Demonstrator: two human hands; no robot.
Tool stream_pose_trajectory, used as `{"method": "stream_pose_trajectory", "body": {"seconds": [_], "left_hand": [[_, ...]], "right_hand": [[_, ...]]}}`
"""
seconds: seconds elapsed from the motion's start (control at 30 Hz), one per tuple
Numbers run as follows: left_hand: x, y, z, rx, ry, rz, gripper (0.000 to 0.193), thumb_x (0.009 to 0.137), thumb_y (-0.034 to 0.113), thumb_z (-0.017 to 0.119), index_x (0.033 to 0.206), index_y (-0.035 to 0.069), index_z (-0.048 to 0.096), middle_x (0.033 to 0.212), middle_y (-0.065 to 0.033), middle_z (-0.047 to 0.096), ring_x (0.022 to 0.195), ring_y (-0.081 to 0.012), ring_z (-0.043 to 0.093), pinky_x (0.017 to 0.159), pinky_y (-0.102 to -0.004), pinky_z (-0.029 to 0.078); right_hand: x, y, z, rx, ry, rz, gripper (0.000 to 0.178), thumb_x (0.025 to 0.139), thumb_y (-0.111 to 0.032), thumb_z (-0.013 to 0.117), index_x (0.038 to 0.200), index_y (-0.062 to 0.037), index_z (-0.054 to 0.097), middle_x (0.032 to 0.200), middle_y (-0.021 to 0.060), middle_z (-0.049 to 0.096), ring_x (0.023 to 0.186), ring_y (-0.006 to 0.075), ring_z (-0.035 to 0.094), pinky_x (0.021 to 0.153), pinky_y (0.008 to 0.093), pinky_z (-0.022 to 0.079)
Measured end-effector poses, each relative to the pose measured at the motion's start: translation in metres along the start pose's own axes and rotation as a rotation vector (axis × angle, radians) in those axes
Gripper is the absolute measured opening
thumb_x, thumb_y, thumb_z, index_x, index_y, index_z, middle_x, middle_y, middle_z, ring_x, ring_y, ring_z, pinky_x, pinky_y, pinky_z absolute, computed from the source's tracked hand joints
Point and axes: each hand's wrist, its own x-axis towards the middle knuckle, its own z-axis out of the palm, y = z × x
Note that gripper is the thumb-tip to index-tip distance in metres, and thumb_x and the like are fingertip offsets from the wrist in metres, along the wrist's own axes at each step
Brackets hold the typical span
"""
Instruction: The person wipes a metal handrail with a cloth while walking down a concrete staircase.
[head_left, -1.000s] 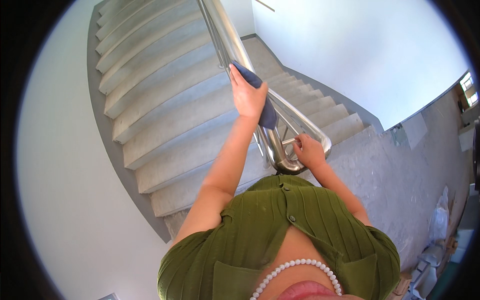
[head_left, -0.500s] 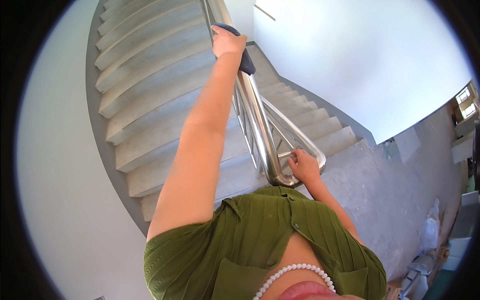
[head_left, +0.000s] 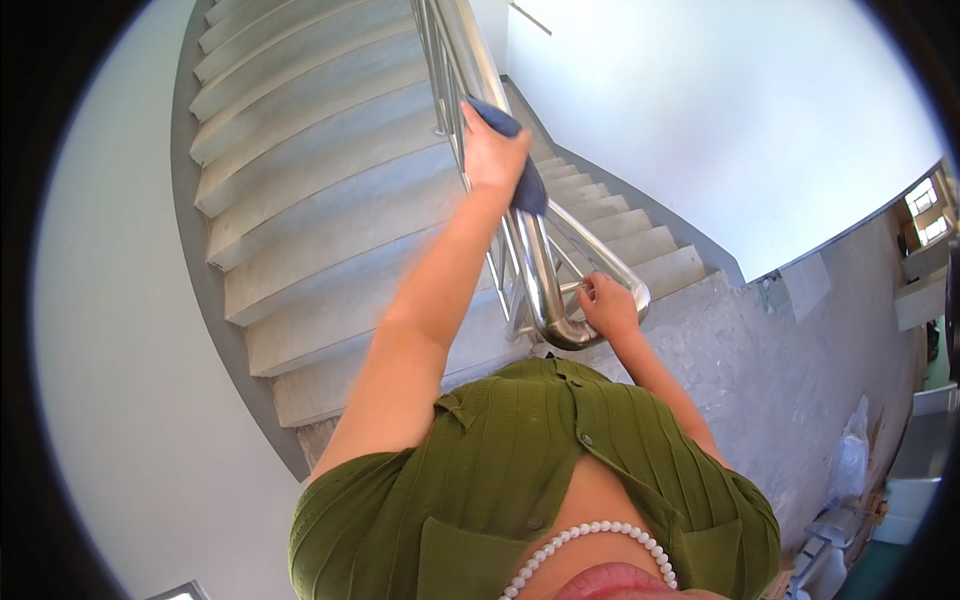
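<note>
My left hand (head_left: 495, 155) is wrapped over a dark blue cloth (head_left: 531, 190), pressing it around the shiny metal handrail (head_left: 540, 280) of a staircase. The left arm stretches forward along the rail, and the cloth hangs over its right side. Lower down, my right hand (head_left: 611, 308) is closed on the rail's bent end, its fingers curled in near a thin crossbar; part of that grip is hidden.
Pale concrete steps (head_left: 330, 210) climb on the left of the railing. Another flight (head_left: 630, 240) lies on its right, beside a white wall (head_left: 720, 120). A grey floor (head_left: 760, 370) stretches right, with a clear plastic bag (head_left: 850, 450) and assorted stuff at its far edge.
My left hand and the cloth have slid down the handrail toward me, the elbow bending more. My right hand has stayed at the rail's bent end.
</note>
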Motion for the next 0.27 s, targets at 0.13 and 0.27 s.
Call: {"method": "stream_pose_trajectory", "body": {"seconds": [0.13, 0.27], "left_hand": [[-0.089, -0.03, -0.001, -0.077, -0.03, 0.06, 0.117, 0.077, 0.033, 0.082, 0.164, -0.002, 0.012, 0.136, -0.0349, 0.055, 0.116, -0.0517, 0.062, 0.098, -0.0533, 0.053], [-0.151, -0.065, -0.004, -0.252, -0.105, 0.127, 0.122, 0.078, 0.034, 0.083, 0.165, -0.004, 0.007, 0.154, -0.0388, 0.041, 0.138, -0.0505, 0.05, 0.119, -0.0485, 0.04]], "right_hand": [[0.002, -0.002, -0.003, -0.013, -0.081, 0.03, 0.027, 0.093, -0.031, 0.07, 0.107, -0.0082, 0.07, 0.1, 0.0134, 0.073, 0.09, 0.0359, 0.072, 0.08, 0.048, 0.057], [0.012, 0.005, -0.002, -0.034, -0.145, 0.012, 0.031, 0.092, -0.033, 0.071, 0.11, -0.0083, 0.071, 0.102, 0.0139, 0.074, 0.093, 0.0349, 0.073, 0.084, 0.0472, 0.057]]}}
